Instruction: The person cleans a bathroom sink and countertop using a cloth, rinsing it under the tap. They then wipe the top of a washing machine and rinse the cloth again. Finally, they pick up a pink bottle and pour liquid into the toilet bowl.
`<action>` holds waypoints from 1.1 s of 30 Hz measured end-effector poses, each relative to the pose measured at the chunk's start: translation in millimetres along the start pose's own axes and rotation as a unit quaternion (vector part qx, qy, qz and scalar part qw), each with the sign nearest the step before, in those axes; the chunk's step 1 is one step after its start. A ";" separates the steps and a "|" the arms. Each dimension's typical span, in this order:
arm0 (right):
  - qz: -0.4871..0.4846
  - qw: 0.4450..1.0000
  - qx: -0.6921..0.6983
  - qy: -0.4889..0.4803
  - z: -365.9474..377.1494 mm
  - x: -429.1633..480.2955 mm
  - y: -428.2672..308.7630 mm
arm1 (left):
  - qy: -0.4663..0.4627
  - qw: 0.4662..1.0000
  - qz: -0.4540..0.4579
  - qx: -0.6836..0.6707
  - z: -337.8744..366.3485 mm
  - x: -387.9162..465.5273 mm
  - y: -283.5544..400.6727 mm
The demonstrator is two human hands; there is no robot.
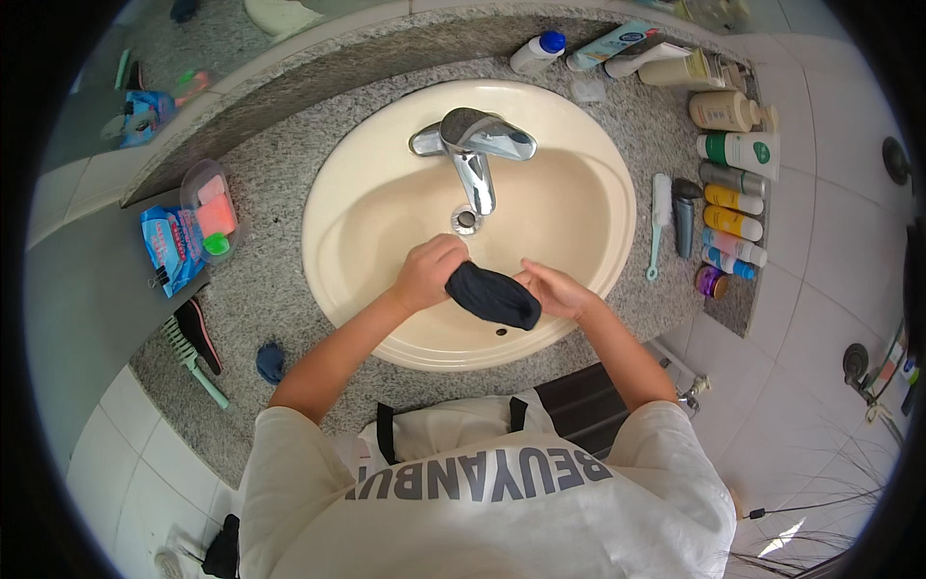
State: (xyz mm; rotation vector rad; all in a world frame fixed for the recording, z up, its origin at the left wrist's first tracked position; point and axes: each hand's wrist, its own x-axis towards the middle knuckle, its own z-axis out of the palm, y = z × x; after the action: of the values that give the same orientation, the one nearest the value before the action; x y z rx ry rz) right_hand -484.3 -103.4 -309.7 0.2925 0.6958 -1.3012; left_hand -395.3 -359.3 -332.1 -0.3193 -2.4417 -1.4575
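Over the front part of a cream ceramic washbasin point(340, 289), my left hand point(428, 273) grips one end of a dark cloth piece point(493, 295) that looks like a sock. The cloth hangs out to the right, bunched and above the bowl. My right hand point(561, 288) is at its other end with the thumb raised; some of its fingers are hidden behind the cloth, so its hold is unclear. Just beyond my left hand is the drain point(466, 220), under the spout of a chrome mixer tap point(474, 177). No running water is visible.
On the granite counter point(282, 181), a soap box point(210, 181), a blue packet point(170, 250), a hairbrush point(192, 358) and a dark blue bundle point(270, 363) lie left. A long-handled brush point(658, 224), a shaver point(684, 217) and several bottles point(723, 112) line the right.
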 end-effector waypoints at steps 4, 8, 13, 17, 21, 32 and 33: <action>0.023 0.981 0.154 -0.120 -5.8 12.9 44.6 | 0.041 0.997 0.071 -0.007 1.1 4.1 15.5; 0.052 0.959 0.195 -0.201 60.5 31.5 35.9 | 0.070 0.980 0.152 0.110 -5.2 23.3 -12.4; 0.136 0.988 -0.018 -0.070 41.8 43.4 -7.6 | -0.086 0.951 0.139 0.264 -16.8 40.0 -42.1; -0.018 0.843 -0.487 0.227 22.9 43.2 -67.4 | -0.155 0.953 -0.041 0.258 -7.5 40.1 -49.5; -0.211 0.591 -0.706 0.328 20.0 51.6 -85.8 | -0.097 0.942 -0.320 0.006 16.8 40.9 -30.3; -0.434 0.423 -0.757 0.244 -3.9 89.5 -72.3 | -0.156 0.435 -0.532 -0.710 27.1 9.1 5.3; -0.443 0.411 -0.760 0.239 -7.4 91.9 -70.2 | -0.132 0.409 -0.531 -0.730 29.3 10.0 12.3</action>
State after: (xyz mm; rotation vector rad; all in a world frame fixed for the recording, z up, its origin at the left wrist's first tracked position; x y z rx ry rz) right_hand -543.6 -189.5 -359.6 -1.5072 2.4525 -0.8889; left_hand -404.2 -327.2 -331.7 1.0186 -0.2367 -3.8307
